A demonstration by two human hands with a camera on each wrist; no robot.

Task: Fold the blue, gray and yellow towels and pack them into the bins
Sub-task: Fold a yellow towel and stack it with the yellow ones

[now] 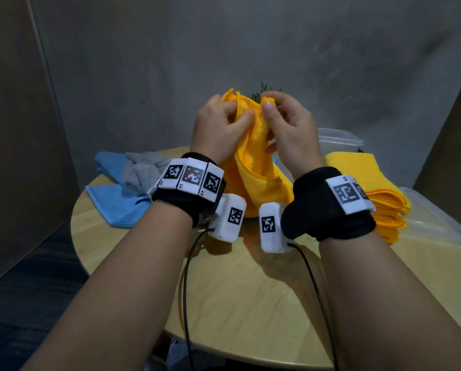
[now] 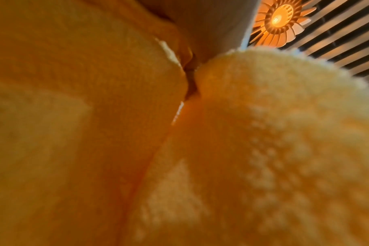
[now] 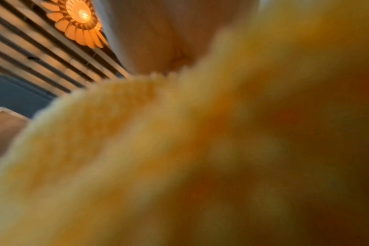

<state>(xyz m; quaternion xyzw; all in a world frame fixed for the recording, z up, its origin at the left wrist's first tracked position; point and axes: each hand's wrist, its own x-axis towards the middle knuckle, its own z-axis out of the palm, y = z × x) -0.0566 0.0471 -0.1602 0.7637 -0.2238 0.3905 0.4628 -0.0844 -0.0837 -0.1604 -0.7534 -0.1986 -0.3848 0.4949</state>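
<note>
Surface: round wood table | wall: grey | both grips pinch yellow towel

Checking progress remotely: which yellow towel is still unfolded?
The yellow towel held up by the left hand and right hand; the others lie folded in the yellow stack.

Black wrist straps carry white marker-tagged blocks with black cables.

Head looks down; wrists upward, against towel.
</note>
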